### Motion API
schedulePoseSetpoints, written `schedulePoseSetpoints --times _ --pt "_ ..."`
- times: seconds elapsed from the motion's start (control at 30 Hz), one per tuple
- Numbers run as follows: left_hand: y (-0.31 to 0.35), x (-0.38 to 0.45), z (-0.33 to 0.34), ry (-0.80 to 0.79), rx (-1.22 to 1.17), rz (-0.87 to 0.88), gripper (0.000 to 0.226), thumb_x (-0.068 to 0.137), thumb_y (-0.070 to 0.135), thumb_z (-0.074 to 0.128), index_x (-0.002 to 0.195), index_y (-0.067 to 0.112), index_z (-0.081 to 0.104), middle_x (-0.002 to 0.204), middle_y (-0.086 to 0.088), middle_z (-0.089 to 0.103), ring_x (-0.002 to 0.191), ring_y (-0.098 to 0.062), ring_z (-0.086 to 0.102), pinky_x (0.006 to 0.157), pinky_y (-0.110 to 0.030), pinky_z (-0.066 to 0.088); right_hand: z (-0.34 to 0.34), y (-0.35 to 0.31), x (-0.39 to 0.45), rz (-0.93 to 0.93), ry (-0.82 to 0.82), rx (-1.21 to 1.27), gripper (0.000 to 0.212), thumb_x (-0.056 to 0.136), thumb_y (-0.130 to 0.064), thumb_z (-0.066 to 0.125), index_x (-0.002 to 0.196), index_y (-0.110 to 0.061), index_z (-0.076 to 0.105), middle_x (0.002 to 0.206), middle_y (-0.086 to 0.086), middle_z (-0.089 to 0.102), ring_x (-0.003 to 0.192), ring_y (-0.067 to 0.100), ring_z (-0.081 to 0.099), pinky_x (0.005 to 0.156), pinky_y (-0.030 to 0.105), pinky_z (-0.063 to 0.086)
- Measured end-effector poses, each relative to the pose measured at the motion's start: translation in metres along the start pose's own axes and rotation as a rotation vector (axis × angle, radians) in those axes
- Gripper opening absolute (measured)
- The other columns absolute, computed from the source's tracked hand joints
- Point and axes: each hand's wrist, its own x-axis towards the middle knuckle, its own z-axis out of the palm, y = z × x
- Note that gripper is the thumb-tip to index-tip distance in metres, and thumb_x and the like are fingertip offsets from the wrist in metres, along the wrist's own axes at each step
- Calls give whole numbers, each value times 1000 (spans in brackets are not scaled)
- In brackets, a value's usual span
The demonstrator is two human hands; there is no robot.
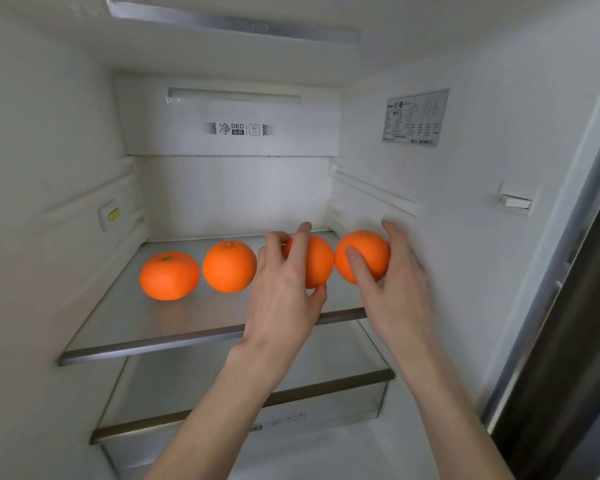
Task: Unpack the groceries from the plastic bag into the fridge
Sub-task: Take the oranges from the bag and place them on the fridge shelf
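- Two bare forearms reach in from 6 o'clock, past one lower glass shelf with a dark front trim (326, 388).
- The left hand (284, 289) curls fingers and thumb around one round orange fruit (317, 261).
- The right hand (392, 271), at 3 o'clock, grips a second round orange fruit (362, 254) between thumb and fingers.
- Four oranges in one row on the upper glass fridge shelf (146, 327); two untouched oranges (229, 266) (169, 276) lie toward 9 o'clock.
- At 12 o'clock, one white rear vent panel with printed lettering (232, 128); at 2 o'clock, one grey label sticker (415, 117).

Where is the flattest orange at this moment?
In the head view, the flattest orange lies at the left end of the row on the upper glass shelf, beside a rounder orange.
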Motion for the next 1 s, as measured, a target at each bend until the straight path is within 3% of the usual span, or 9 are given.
schedulePoseSetpoints --times 0.13,0.3,0.43,0.67,0.87,1.0 --pt "-2 3 7 -45 43 -18 77 81 15 82 148 18 45 135 -10 45 113 -32 57 86 -41 56 5 2 -3 -32 40 -133 65 97 -58 54 152 -25 42 144 3 56 126 28 57 94 40 50" --pt "1 1 7 8 199 9 64 86 37 75 142 16 51 129 -10 56 109 -31 58 87 -42 51 14 11 -11 -70 41 -289 66 94 -63 54 147 -23 47 135 4 60 114 28 64 76 30 47" --pt "-2 7 4 -1 229 15 59 86 26 78 139 13 55 126 -13 59 109 -34 58 89 -42 50 21 18 -21 -104 55 -287 76 92 -59 62 155 -25 36 140 3 48 119 24 59 76 36 56" --pt "-4 15 5 -62 308 66 69 74 2 81 136 18 55 140 -11 54 119 -35 55 90 -42 48 28 19 -12 -108 60 -339 68 91 -57 67 147 -22 47 132 7 59 113 28 63 79 38 58" --pt "-3 17 6 -54 340 55 70 77 14 84 140 20 53 145 -9 52 128 -34 52 97 -44 46 27 18 -10 -130 85 -369 72 90 -60 67 148 -22 46 134 6 59 113 27 65 76 36 57" --pt "-4 16 6 -51 340 44 83 78 22 85 150 20 44 146 -9 51 130 -33 51 100 -46 46 27 18 -8 -137 87 -385 78 88 -62 67 149 -20 44 137 6 56 115 27 64 75 35 57"
